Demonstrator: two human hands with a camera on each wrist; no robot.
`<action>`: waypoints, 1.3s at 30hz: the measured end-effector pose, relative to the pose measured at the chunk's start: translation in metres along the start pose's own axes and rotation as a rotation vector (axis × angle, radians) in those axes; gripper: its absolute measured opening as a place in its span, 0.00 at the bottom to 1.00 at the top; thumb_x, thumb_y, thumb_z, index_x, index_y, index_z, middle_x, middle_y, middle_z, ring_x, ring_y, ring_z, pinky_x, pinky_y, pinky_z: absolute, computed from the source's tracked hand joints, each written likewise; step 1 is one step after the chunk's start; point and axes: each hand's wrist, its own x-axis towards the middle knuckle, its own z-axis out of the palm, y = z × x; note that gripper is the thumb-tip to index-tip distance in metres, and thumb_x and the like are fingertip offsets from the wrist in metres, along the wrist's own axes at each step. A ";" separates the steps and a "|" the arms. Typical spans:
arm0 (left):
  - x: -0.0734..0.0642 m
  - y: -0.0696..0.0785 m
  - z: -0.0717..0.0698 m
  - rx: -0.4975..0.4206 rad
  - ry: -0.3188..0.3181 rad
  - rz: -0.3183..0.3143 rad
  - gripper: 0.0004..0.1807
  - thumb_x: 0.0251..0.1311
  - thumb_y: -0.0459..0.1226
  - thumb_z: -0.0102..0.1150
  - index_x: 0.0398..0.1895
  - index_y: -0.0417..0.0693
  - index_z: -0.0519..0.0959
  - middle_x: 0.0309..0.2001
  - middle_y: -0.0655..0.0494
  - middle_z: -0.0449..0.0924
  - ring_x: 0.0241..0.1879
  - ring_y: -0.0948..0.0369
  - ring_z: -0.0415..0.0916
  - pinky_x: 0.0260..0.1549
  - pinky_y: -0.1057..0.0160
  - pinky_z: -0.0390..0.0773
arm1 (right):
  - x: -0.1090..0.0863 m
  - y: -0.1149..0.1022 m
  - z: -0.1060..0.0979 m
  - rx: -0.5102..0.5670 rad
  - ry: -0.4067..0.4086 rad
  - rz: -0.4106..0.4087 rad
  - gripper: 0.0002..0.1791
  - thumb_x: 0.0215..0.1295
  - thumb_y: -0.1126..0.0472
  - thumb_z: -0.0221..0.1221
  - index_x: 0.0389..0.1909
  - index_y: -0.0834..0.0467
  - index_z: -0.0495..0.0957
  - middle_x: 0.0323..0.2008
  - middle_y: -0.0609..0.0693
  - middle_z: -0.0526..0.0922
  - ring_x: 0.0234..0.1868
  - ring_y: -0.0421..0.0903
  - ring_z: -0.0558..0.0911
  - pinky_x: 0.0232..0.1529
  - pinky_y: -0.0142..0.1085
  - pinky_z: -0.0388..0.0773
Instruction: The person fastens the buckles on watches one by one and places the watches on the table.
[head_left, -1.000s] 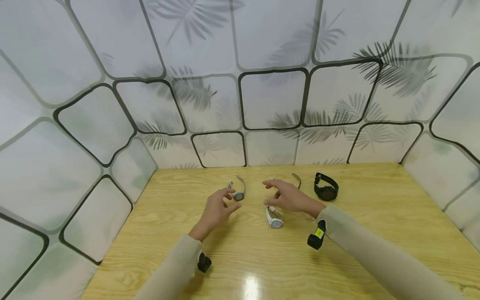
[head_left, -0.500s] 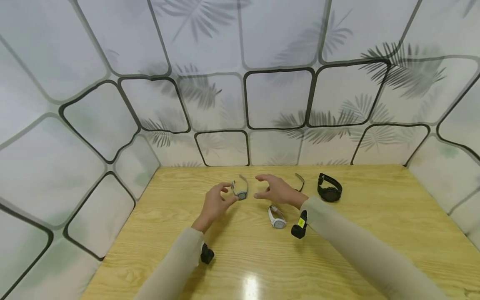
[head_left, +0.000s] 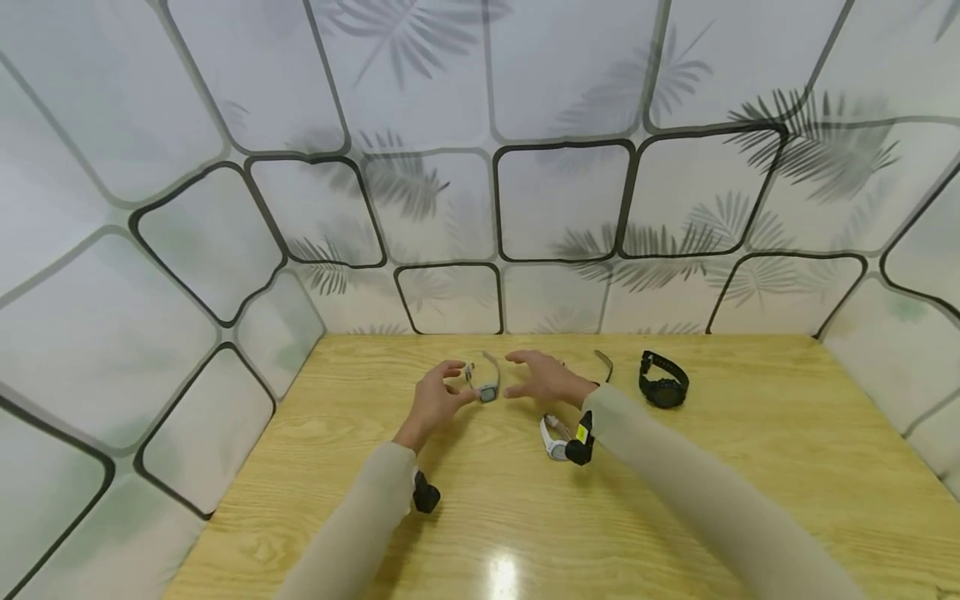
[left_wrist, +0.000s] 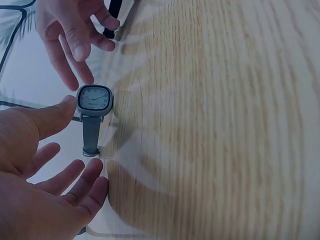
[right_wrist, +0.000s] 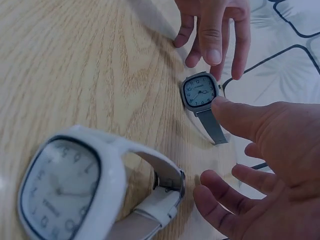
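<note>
A square-faced wristwatch with a grey strap (head_left: pixel 489 393) stands on the table between both hands. My left hand (head_left: pixel 438 400) is at its left side, fingers spread and thumb tip close to the case in the left wrist view. On the opposite side my right hand (head_left: pixel 547 380) has its fingers apart; its thumb overlaps the edge of the grey watch's case (right_wrist: pixel 200 91) in the right wrist view. Neither hand grips anything. A white wristwatch (right_wrist: pixel 60 185) with its strap buckled stands just below the right hand, partly covered by the wrist camera in the head view.
Beyond the right wrist, a thin dark strap (head_left: pixel 604 364) shows, the rest hidden by the hand. Farther right lies a large black wristwatch (head_left: pixel 664 392). The wooden table (head_left: pixel 465 533) ends at a patterned curtain-like backdrop (head_left: pixel 555 200) behind and on both sides.
My right hand has moved left, from above the white watch to beside the grey watch. My left hand stays near the grey watch, and the head view has shifted slightly.
</note>
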 end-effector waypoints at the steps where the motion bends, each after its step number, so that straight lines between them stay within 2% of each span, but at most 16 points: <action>1: 0.001 0.000 0.001 -0.003 -0.004 -0.005 0.32 0.62 0.37 0.73 0.68 0.42 0.74 0.66 0.39 0.75 0.46 0.50 0.81 0.38 0.56 0.83 | 0.001 -0.001 0.001 -0.004 -0.005 -0.001 0.41 0.70 0.52 0.68 0.77 0.61 0.62 0.73 0.63 0.67 0.72 0.63 0.68 0.68 0.58 0.68; 11: 0.006 -0.007 0.004 0.018 -0.027 -0.003 0.29 0.61 0.35 0.74 0.66 0.42 0.77 0.66 0.39 0.75 0.45 0.53 0.78 0.37 0.59 0.80 | 0.016 -0.002 0.008 -0.061 -0.029 -0.041 0.39 0.67 0.51 0.70 0.74 0.60 0.68 0.73 0.59 0.69 0.74 0.62 0.66 0.71 0.58 0.64; 18: 0.008 -0.009 0.005 0.010 -0.043 -0.005 0.29 0.62 0.35 0.73 0.67 0.44 0.78 0.67 0.42 0.75 0.53 0.49 0.78 0.44 0.54 0.82 | 0.021 0.000 0.010 -0.055 -0.049 -0.052 0.35 0.68 0.53 0.70 0.72 0.58 0.72 0.72 0.59 0.71 0.73 0.61 0.66 0.71 0.56 0.66; 22: 0.011 -0.011 0.005 0.028 -0.045 0.028 0.27 0.63 0.34 0.72 0.65 0.42 0.79 0.64 0.43 0.77 0.54 0.48 0.78 0.47 0.52 0.82 | 0.024 0.000 0.010 -0.072 -0.042 -0.046 0.32 0.68 0.54 0.69 0.70 0.57 0.74 0.71 0.58 0.72 0.73 0.61 0.67 0.71 0.55 0.67; 28: 0.011 -0.008 0.003 0.096 -0.047 0.100 0.20 0.62 0.33 0.72 0.57 0.39 0.84 0.55 0.41 0.82 0.50 0.47 0.80 0.48 0.50 0.83 | 0.025 0.000 0.008 -0.093 -0.035 -0.041 0.29 0.68 0.54 0.69 0.68 0.56 0.77 0.70 0.57 0.74 0.72 0.61 0.69 0.69 0.55 0.68; 33: 0.014 -0.011 0.005 0.112 -0.056 0.076 0.16 0.62 0.34 0.72 0.53 0.40 0.86 0.56 0.41 0.83 0.52 0.46 0.80 0.52 0.47 0.82 | 0.026 0.001 0.009 -0.073 -0.038 -0.053 0.26 0.69 0.55 0.69 0.65 0.58 0.79 0.69 0.58 0.75 0.72 0.61 0.69 0.69 0.55 0.68; 39: 0.015 -0.013 0.006 0.119 -0.051 0.066 0.17 0.62 0.35 0.73 0.54 0.41 0.86 0.58 0.42 0.82 0.54 0.45 0.80 0.54 0.46 0.81 | 0.027 0.003 0.011 -0.062 -0.014 -0.048 0.27 0.68 0.55 0.69 0.65 0.59 0.79 0.67 0.58 0.76 0.72 0.61 0.69 0.70 0.55 0.68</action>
